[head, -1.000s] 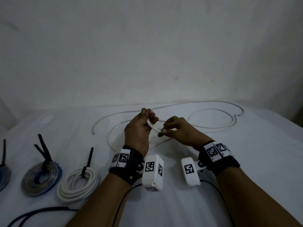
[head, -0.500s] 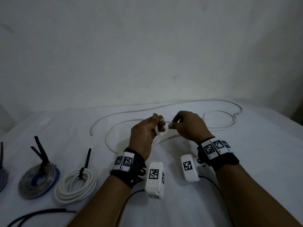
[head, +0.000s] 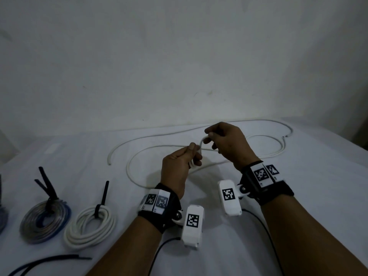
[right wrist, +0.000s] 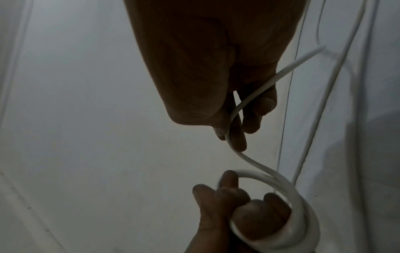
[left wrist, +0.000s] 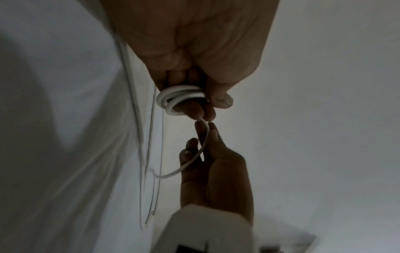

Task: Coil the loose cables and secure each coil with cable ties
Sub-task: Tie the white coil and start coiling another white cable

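A long loose white cable [head: 264, 154] snakes over the white sheet at the back. My left hand [head: 179, 166] grips a small coil of it [left wrist: 177, 95] wound round the fingers, the thumb pressing on top; the same coil [right wrist: 303, 214] shows in the right wrist view. Just above and to the right, my right hand [head: 225, 142] pinches the cable strand [right wrist: 233, 123] between thumb and fingers and holds it arched over to the coil. The strand [left wrist: 194, 154] runs from one hand to the other.
A tied white coil [head: 89, 226] and a tied grey-and-blue coil [head: 44, 222], each with a black cable tie, lie front left. Loose dark cable ends [head: 45, 262] lie at the front left edge. A grey wall rises behind the sheet.
My right hand has risen and moved right, drawing the strand up over the left hand. The left hand has shifted slightly right, and the far loops have been pulled in.
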